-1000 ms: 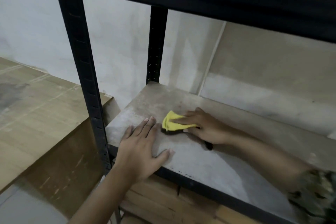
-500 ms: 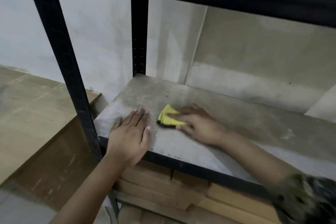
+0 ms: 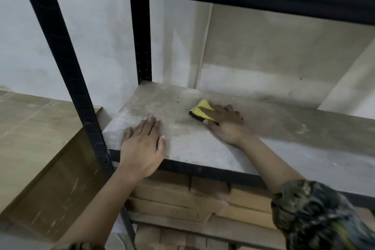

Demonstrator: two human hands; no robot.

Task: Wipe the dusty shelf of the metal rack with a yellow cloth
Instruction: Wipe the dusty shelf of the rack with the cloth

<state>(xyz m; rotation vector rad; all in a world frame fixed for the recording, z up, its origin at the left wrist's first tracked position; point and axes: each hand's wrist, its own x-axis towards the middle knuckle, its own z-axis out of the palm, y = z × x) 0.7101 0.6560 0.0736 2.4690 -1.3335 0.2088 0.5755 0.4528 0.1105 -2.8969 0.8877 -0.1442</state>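
Yellow cloth (image 3: pixel 199 110) folded, tip pointing rearward, right hand (image 3: pixel 225 126) pressing it on shelf (image 3: pixel 263 128), left hand (image 3: pixel 142 144) flat.

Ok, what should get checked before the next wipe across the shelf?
1. Yellow cloth under the right hand: ok, fingers press it flat on the board.
2. Left hand steadying the shelf: ok, flat on the front corner, apart from the cloth.
3. Path to the right free of things: ok, the board is bare.
4. Dust left to wipe: not ok, grey smudges show around and behind the cloth.
5. Clean side of the cloth down: cannot tell, its underside is hidden.
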